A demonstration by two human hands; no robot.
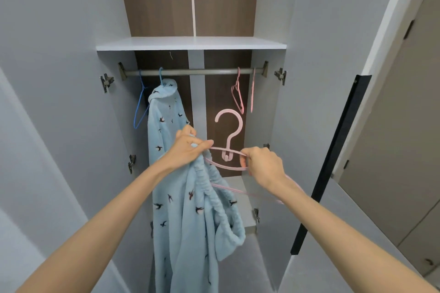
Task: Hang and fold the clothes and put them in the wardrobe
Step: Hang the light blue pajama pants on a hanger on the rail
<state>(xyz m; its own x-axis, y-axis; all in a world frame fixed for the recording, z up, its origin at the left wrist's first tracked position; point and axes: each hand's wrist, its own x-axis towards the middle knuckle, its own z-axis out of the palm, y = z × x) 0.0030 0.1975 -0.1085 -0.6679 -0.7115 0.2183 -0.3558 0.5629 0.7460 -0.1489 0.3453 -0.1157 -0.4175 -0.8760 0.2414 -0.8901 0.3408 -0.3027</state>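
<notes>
I stand at the open wardrobe. My left hand (190, 147) grips the elastic waistband of light blue fleece trousers with a bird print (202, 216), which hang down from it. My right hand (260, 165) holds a pink hanger (229, 135) by its right shoulder, hook upward, just right of the waistband. The hanger's lower bar passes under my right wrist. A matching blue bird-print top (164, 112) hangs on a blue hanger from the wardrobe rail (195, 71), behind my left hand.
An empty blue hanger (140, 104) hangs at the rail's left end and two empty pink hangers (238, 95) at its right. A white shelf (190, 43) lies above the rail. Both wardrobe doors stand open; the right one (333, 150) has a black edge handle.
</notes>
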